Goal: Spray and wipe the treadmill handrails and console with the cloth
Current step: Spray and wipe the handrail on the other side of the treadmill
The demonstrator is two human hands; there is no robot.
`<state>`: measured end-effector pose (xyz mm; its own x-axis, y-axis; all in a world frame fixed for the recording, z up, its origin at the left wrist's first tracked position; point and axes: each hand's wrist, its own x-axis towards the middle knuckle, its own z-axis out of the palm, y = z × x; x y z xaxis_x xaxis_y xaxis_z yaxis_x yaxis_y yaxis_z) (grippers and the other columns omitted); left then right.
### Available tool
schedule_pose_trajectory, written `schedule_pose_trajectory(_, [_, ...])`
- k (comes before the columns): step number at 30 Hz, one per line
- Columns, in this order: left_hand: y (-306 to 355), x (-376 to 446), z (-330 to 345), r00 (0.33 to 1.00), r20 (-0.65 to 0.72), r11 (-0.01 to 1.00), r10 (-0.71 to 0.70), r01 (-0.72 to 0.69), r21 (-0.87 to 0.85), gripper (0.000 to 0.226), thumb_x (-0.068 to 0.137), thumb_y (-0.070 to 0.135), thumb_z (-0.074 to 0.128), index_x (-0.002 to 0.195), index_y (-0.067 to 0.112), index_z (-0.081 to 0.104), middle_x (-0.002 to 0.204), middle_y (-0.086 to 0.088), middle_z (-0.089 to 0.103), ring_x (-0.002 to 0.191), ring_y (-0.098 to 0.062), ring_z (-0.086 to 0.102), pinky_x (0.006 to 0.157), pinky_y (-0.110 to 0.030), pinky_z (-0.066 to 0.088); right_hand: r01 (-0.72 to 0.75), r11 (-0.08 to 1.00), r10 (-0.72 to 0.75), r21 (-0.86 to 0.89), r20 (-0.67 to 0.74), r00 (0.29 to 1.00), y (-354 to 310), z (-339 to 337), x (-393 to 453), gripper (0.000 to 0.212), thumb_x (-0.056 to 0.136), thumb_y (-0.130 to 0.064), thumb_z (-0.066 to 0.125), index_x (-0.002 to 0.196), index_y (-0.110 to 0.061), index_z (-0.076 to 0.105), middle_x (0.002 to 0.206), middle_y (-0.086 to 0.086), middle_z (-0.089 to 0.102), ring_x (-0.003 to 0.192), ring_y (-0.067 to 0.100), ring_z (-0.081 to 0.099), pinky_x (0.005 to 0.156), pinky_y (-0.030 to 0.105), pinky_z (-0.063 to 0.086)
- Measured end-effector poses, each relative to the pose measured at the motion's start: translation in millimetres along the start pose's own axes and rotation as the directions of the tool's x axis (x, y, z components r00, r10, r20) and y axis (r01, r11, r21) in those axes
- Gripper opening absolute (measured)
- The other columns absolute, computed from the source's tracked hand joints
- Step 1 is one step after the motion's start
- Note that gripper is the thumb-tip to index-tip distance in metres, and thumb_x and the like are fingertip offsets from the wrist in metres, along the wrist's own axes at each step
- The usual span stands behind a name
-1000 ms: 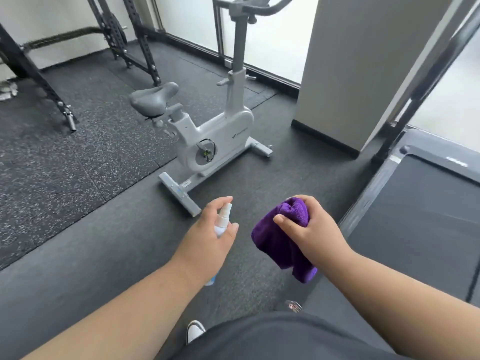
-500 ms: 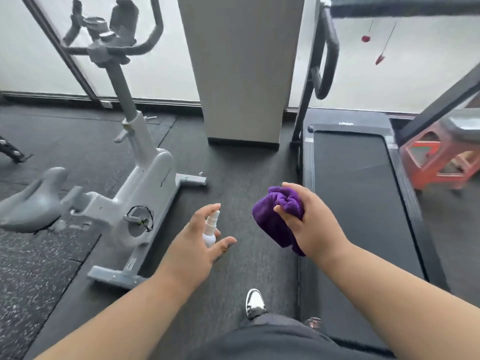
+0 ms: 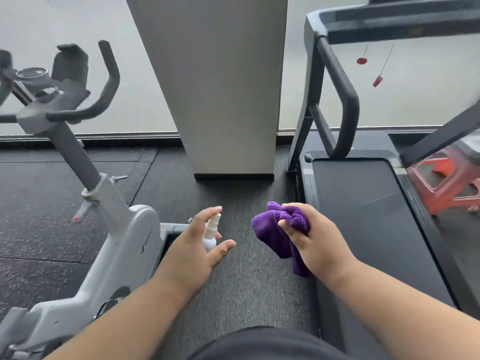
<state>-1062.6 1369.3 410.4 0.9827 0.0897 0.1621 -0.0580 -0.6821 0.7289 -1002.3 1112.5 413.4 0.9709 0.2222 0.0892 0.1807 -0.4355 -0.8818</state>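
My left hand (image 3: 192, 245) holds a small white spray bottle (image 3: 211, 233) upright, index finger over its nozzle. My right hand (image 3: 314, 240) grips a bunched purple cloth (image 3: 272, 229) beside it, both above the dark floor. The treadmill stands to the right: its black belt (image 3: 368, 216) runs forward, its left handrail (image 3: 342, 94) curves down from the console (image 3: 400, 24) at the top right. Both hands are well short of the handrail and console.
A grey exercise bike (image 3: 122, 242) stands close on the left, handlebars (image 3: 85, 110) raised. A wide grey pillar (image 3: 220, 87) rises straight ahead between bike and treadmill. A red stool (image 3: 446, 178) sits right of the treadmill. Windows line the back wall.
The view has swung right and moved closer to the treadmill; its handrail and console now fill the upper right. Both hands keep the same hold on bottle and cloth.
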Motion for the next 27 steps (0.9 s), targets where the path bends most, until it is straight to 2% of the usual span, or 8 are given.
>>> schedule_pose_trajectory(5, [-28.8, 101.4, -4.5, 0.997, 0.073, 0.997, 0.020, -0.015, -0.078, 0.060, 0.070, 0.069, 0.063, 0.123, 0.070, 0.035, 0.095, 0.023, 0.061, 0.080, -0.008, 0.062, 0.075, -0.025, 0.046, -0.079, 0.990, 0.090, 0.119, -0.094, 0.992, -4.7, 12.8, 83.6, 0.023, 0.090, -0.060, 0.058, 0.109, -0.048, 0.060, 0.109, -0.031, 0.067, 0.103, -0.007, 0.061, 0.084, 0.008, 0.042])
schedule_pose_trajectory(7, [-38.2, 146.6, -1.7, 0.991, 0.119, 0.993, 0.058, -0.045, -0.112, 0.060, 0.076, 0.059, 0.069, 0.124, 0.069, 0.035, 0.094, 0.022, 0.063, 0.078, -0.005, 0.062, 0.071, -0.026, 0.047, -0.126, 0.977, 0.153, 0.172, -0.151, 0.977, -3.3, 19.1, 116.3, 0.019, 0.094, -0.057, 0.056, 0.107, -0.045, 0.062, 0.107, -0.027, 0.069, 0.101, -0.006, 0.062, 0.087, 0.020, 0.044])
schedule_pose_trajectory(10, [-47.9, 218.5, 5.9, 0.958, 0.227, 0.974, 0.174, -0.132, -0.186, 0.063, 0.083, 0.041, 0.074, 0.126, 0.067, 0.036, 0.094, 0.018, 0.064, 0.081, -0.007, 0.063, 0.074, -0.025, 0.046, -0.197, 0.952, 0.259, 0.234, -0.277, 0.925, -2.5, 28.4, 160.1, 0.022, 0.092, -0.062, 0.053, 0.104, -0.047, 0.063, 0.103, -0.024, 0.070, 0.098, -0.007, 0.062, 0.093, 0.027, 0.045])
schedule_pose_trajectory(14, [-45.5, 303.3, 8.7, 0.868, 0.376, 0.936, 0.325, -0.240, -0.257, 0.062, 0.085, 0.041, 0.073, 0.128, 0.067, 0.037, 0.100, 0.023, 0.063, 0.082, -0.003, 0.063, 0.073, -0.023, 0.045, -0.243, 0.915, 0.362, 0.323, -0.386, 0.849, -20.1, 41.2, 208.3, 0.037, 0.081, -0.077, 0.051, 0.106, -0.052, 0.061, 0.107, -0.025, 0.069, 0.103, -0.006, 0.062, 0.100, 0.032, 0.046])
schedule_pose_trajectory(18, [-28.4, 366.3, 16.8, 0.778, 0.462, 0.896, 0.425, -0.289, -0.337, 0.058, 0.084, 0.047, 0.071, 0.128, 0.067, 0.038, 0.107, 0.032, 0.063, 0.088, 0.005, 0.065, 0.073, -0.020, 0.045, -0.185, 0.853, 0.435, 0.488, -0.468, 0.770, -38.5, 45.2, 245.1, 0.046, 0.081, -0.074, 0.055, 0.112, -0.041, 0.065, 0.112, -0.014, 0.072, 0.108, 0.005, 0.065, 0.103, 0.040, 0.046])
schedule_pose_trajectory(22, [-6.5, 399.5, 31.3, 0.743, 0.474, 0.866, 0.472, -0.288, -0.410, 0.059, 0.074, 0.064, 0.066, 0.126, 0.068, 0.038, 0.110, 0.035, 0.063, 0.093, 0.006, 0.065, 0.078, -0.021, 0.047, -0.022, 0.688, 0.546, 0.725, -0.498, 0.674, -50.8, 40.2, 265.4, 0.054, 0.086, -0.064, 0.060, 0.118, -0.022, 0.066, 0.115, 0.005, 0.073, 0.112, 0.023, 0.067, 0.103, 0.049, 0.048])
schedule_pose_trajectory(24, [5.7, 410.5, 42.0, 0.726, 0.480, 0.854, 0.492, -0.295, -0.429, 0.062, 0.069, 0.068, 0.066, 0.126, 0.066, 0.040, 0.109, 0.036, 0.063, 0.095, 0.005, 0.065, 0.082, -0.023, 0.050, 0.060, 0.592, 0.574, 0.804, -0.472, 0.669, -55.2, 33.2, 270.8, 0.053, 0.090, -0.058, 0.056, 0.121, -0.015, 0.065, 0.118, 0.013, 0.071, 0.112, 0.031, 0.067, 0.099, 0.051, 0.051])
schedule_pose_trajectory(27, [31.2, 420.6, 53.1, 0.701, 0.450, 0.817, 0.554, -0.353, -0.456, 0.063, 0.069, 0.067, 0.070, 0.124, 0.067, 0.041, 0.107, 0.051, 0.054, 0.100, 0.024, 0.054, 0.080, -0.002, 0.042, 0.148, 0.524, 0.538, 0.839, -0.460, 0.706, -63.3, 16.3, 276.2, 0.058, 0.089, -0.060, 0.057, 0.127, -0.015, 0.061, 0.123, 0.019, 0.067, 0.114, 0.038, 0.065, 0.099, 0.057, 0.048])
